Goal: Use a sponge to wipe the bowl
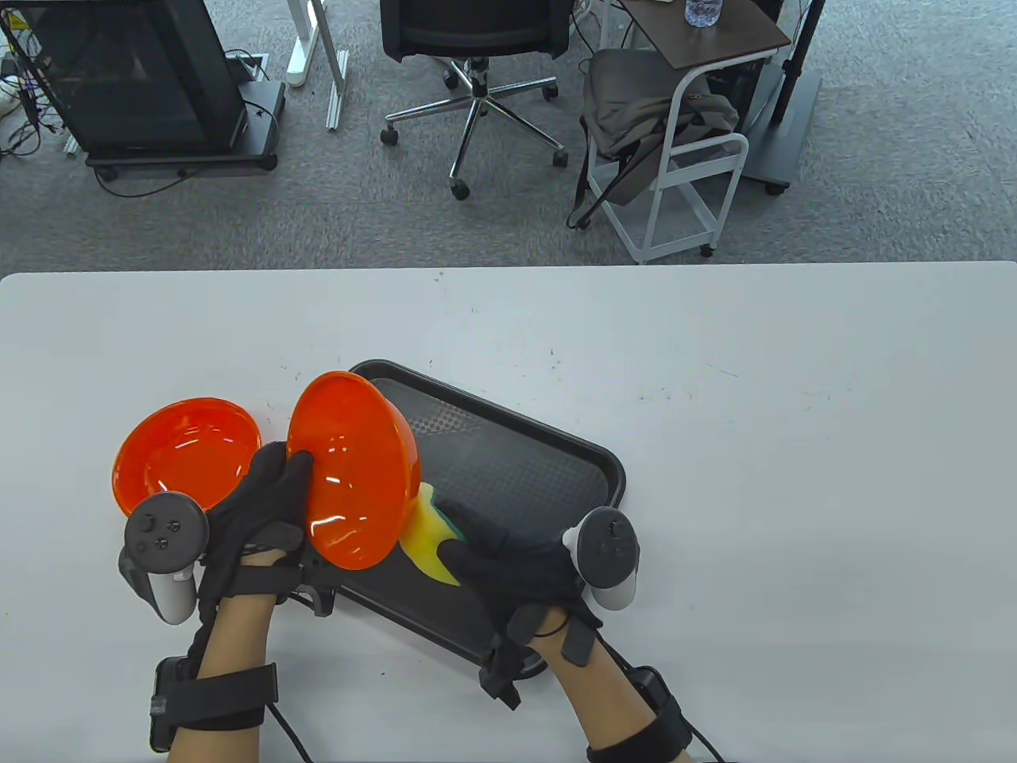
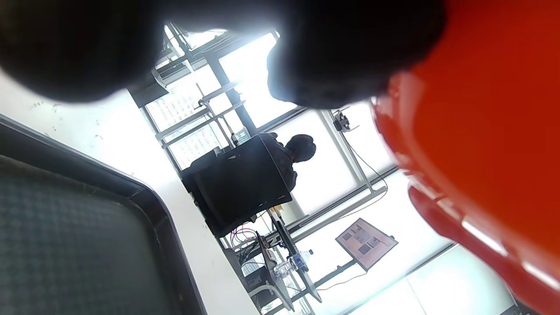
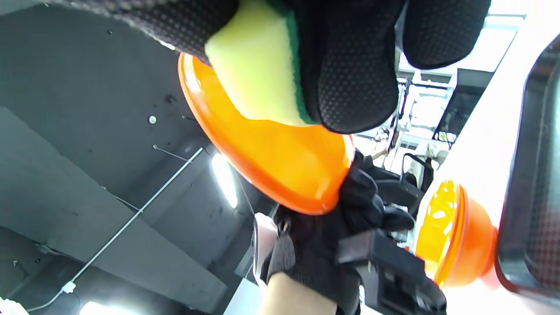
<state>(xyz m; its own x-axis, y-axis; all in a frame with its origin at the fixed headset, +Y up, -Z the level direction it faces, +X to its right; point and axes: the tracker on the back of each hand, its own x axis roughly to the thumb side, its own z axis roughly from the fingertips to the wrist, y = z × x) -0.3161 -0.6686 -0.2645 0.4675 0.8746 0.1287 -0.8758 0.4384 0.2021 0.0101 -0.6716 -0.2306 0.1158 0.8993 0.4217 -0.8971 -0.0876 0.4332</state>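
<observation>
My left hand [image 1: 266, 497] grips an orange bowl [image 1: 353, 469] by its rim and holds it tilted on its side above the left end of the black tray [image 1: 540, 469]. The bowl also shows in the left wrist view [image 2: 490, 144] and the right wrist view [image 3: 271, 162]. My right hand [image 1: 508, 556] holds a yellow sponge with a green scrub side [image 1: 429, 536] and presses it against the bowl's lower edge. In the right wrist view the sponge [image 3: 258, 65] lies on the bowl's surface under my fingers [image 3: 350, 70].
A second orange bowl [image 1: 187, 449] sits upright on the white table [image 1: 794, 477] left of the tray; it also shows in the right wrist view [image 3: 455, 232]. An office chair [image 1: 477, 48] and a white cart [image 1: 683, 143] stand beyond the table's far edge.
</observation>
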